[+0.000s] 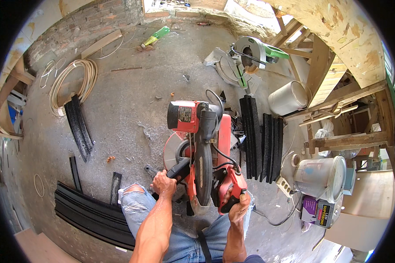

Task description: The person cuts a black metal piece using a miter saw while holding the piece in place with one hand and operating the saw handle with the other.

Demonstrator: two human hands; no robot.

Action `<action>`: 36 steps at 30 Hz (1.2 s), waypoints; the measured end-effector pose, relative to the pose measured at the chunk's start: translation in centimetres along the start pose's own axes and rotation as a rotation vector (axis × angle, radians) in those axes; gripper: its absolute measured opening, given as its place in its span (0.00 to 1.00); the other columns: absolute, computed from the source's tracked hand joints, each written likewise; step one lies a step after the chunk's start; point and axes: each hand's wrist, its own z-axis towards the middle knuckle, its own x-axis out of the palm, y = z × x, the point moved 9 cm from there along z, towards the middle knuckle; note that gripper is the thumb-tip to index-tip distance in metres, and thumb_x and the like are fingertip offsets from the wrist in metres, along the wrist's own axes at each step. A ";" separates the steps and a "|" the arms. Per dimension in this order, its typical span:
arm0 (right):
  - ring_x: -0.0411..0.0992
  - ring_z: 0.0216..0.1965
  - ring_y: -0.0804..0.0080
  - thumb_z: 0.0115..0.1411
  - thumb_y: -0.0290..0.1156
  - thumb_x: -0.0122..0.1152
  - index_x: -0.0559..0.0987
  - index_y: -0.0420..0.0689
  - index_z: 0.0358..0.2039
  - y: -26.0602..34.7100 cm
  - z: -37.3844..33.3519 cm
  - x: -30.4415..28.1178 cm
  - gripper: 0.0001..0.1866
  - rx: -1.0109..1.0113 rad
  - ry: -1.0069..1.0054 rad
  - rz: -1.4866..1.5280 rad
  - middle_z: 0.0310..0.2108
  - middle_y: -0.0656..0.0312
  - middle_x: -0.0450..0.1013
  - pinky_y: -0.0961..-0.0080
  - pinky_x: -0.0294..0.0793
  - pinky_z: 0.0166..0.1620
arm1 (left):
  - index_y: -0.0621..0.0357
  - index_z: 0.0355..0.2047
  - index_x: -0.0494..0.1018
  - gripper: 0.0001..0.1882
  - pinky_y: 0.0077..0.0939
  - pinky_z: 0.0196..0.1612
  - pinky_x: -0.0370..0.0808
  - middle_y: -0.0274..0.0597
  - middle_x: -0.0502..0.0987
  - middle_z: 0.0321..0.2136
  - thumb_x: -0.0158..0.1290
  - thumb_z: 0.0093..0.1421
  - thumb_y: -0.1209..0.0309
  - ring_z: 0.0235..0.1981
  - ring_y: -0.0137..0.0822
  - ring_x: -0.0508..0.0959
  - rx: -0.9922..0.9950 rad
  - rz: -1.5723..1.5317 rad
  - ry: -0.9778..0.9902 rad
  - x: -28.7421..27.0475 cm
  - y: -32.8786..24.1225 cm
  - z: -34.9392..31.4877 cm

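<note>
A red and black mitre saw point(202, 162) stands on the concrete floor between my knees, its blade guard upright and its motor housing at the far side. My left hand point(163, 183) is closed round a black handle-like part point(180, 169) at the saw's left side. My right hand point(238, 207) is wrapped round the red and black grip point(231, 191) of the saw at the right. Whether a workpiece lies under the blade is hidden by the saw. Black ribbed strips point(250, 138) lie just right of the saw.
Long black mouldings point(90, 215) lie at the near left; another black strip point(78, 127) rests by a coiled hose point(92, 81). A green mitre saw point(245, 57) stands at the far right. Buckets point(289, 97), a power strip point(285, 187) with its cord, and wooden frames point(351, 140) line the right side.
</note>
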 end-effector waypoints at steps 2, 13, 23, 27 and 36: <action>0.67 0.18 0.79 0.54 0.73 0.47 0.75 0.38 0.35 0.1 0.0 0.1 0.42 -0.004 0.002 0.002 0.21 0.64 0.70 0.81 0.66 0.22 | 0.55 0.38 0.77 0.16 0.53 0.51 0.73 0.49 0.77 0.38 0.56 0.45 0.69 0.45 0.53 0.78 0.012 0.007 -0.004 0.0 -0.1 0.0; 0.66 0.18 0.79 0.54 0.76 0.44 0.74 0.39 0.33 0.8 0.1 0.7 0.44 -0.009 -0.006 -0.008 0.19 0.65 0.69 0.81 0.64 0.21 | 0.50 0.41 0.78 0.22 0.52 0.49 0.74 0.44 0.78 0.42 0.64 0.43 0.62 0.46 0.53 0.78 -0.020 0.038 0.005 0.8 0.7 0.5; 0.67 0.18 0.79 0.55 0.75 0.44 0.73 0.38 0.33 0.6 0.0 0.5 0.44 -0.036 -0.015 -0.020 0.20 0.64 0.69 0.81 0.65 0.21 | 0.51 0.40 0.79 0.20 0.51 0.49 0.74 0.44 0.78 0.41 0.62 0.44 0.65 0.46 0.53 0.78 -0.039 0.033 0.006 0.6 0.7 0.5; 0.67 0.18 0.79 0.55 0.76 0.43 0.73 0.38 0.33 0.7 0.1 0.7 0.44 -0.035 -0.006 -0.011 0.20 0.64 0.69 0.81 0.65 0.21 | 0.50 0.43 0.77 0.19 0.58 0.53 0.70 0.44 0.76 0.42 0.58 0.48 0.66 0.50 0.51 0.76 -0.040 0.025 0.074 0.3 0.2 0.1; 0.67 0.19 0.79 0.55 0.76 0.43 0.74 0.38 0.34 0.5 0.1 0.6 0.44 -0.025 -0.004 -0.019 0.20 0.64 0.69 0.81 0.65 0.21 | 0.51 0.40 0.77 0.17 0.58 0.52 0.71 0.45 0.77 0.40 0.59 0.47 0.66 0.49 0.51 0.77 -0.033 0.022 0.046 0.1 0.2 0.1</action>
